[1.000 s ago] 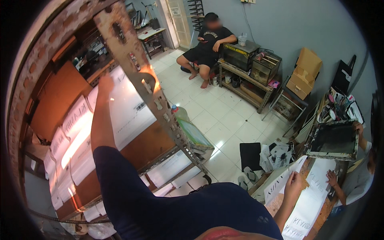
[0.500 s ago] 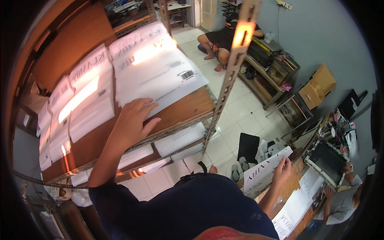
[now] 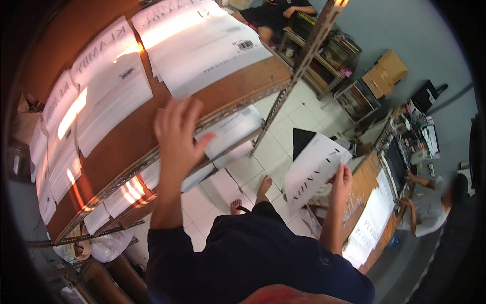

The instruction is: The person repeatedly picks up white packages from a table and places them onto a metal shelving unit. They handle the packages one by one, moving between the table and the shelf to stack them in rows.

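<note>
My left hand (image 3: 179, 134) is raised at the front edge of a wooden shelf, fingers spread and holding nothing. Just beyond its fingertips lies a wide stack of white printed sheets (image 3: 202, 55) with black lettering and a barcode. To the left of that are further stacks of the same sheets (image 3: 109, 106). At my right side, my right hand (image 3: 341, 185) pinches the edge of one white printed sheet (image 3: 309, 164), which hangs tilted over the floor near a workbench.
A perforated metal post (image 3: 298, 76) rises at the shelf's right corner. More sheets fill the lower shelf (image 3: 235, 129). On the right, a wooden workbench (image 3: 357, 202) carries a sheet pile (image 3: 372, 218) and a dark framed screen (image 3: 394, 157). One person (image 3: 430, 202) works there; another (image 3: 273, 15) sits farther back.
My left hand has drawn back from the sheet stack toward the shelf's front edge, fingers spreading. My right hand has moved up and slightly left with its sheet. The whole view has shifted.
</note>
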Motion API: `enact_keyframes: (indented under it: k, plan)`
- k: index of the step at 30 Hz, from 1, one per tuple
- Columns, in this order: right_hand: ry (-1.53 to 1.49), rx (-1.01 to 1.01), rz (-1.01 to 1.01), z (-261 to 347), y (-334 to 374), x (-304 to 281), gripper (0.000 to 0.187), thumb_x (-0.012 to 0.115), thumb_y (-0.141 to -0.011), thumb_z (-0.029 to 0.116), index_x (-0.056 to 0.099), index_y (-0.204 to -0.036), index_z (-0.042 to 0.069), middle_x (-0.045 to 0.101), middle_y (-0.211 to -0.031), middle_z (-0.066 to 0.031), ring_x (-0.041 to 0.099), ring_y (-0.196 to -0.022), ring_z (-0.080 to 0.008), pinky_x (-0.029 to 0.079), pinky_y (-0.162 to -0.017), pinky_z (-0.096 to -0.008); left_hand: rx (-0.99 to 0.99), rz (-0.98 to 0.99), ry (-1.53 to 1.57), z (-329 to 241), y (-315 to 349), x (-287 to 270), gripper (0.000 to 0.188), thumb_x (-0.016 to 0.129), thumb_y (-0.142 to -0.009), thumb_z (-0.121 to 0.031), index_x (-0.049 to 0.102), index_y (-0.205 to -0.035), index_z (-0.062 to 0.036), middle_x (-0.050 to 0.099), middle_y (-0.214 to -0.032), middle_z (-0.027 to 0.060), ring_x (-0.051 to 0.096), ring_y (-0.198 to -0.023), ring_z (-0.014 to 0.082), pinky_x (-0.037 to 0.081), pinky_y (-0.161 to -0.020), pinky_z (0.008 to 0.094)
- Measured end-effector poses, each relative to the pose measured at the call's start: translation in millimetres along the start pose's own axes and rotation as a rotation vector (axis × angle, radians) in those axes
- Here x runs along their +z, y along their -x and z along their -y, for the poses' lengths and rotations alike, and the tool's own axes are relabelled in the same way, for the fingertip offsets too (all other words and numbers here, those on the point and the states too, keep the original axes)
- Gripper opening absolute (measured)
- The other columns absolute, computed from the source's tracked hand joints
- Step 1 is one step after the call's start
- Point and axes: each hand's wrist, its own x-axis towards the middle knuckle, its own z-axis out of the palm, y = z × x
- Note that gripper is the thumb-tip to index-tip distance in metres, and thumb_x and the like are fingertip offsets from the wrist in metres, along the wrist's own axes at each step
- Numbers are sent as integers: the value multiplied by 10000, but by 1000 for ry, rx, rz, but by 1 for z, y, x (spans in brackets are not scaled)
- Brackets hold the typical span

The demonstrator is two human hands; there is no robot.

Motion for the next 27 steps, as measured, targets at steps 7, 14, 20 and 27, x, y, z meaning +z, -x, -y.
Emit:
enact_keyframes:
  k: [7,14,20,27]
  plan:
    - [-205,301,-54,-14,63,42,247,586,-921,236,575,-1013,7,586,-801,-51,595,-589,-135,537,-546,-273,105,424,807,-155,125,80,498,725,-767,-282,566,-1170,-37,580,-1113,153,565,-1023,339,464,-847,418]
    - [-317,347,19,-14,106,-27,236,624,-891,201,562,-924,-25,630,-797,-92,657,-619,-190,535,-516,-277,281,531,695,-226,174,91,214,617,-844,-165,626,-1010,-30,628,-893,164,619,-795,368,488,-727,443]
    - [-263,433,172,-23,157,-129,360,593,-910,304,552,-1081,-10,659,-966,-131,665,-773,-197,540,-619,-300,261,517,614,-270,204,94,116,546,-870,-122,628,-879,-40,624,-828,136,590,-764,349,434,-706,449]
    - [14,695,43,-136,234,-312,422,556,-911,377,588,-1082,-8,652,-926,-111,639,-737,-183,522,-607,-307,35,461,671,-311,240,104,168,561,-896,-155,631,-862,-7,650,-822,182,614,-748,382,482,-651,417]
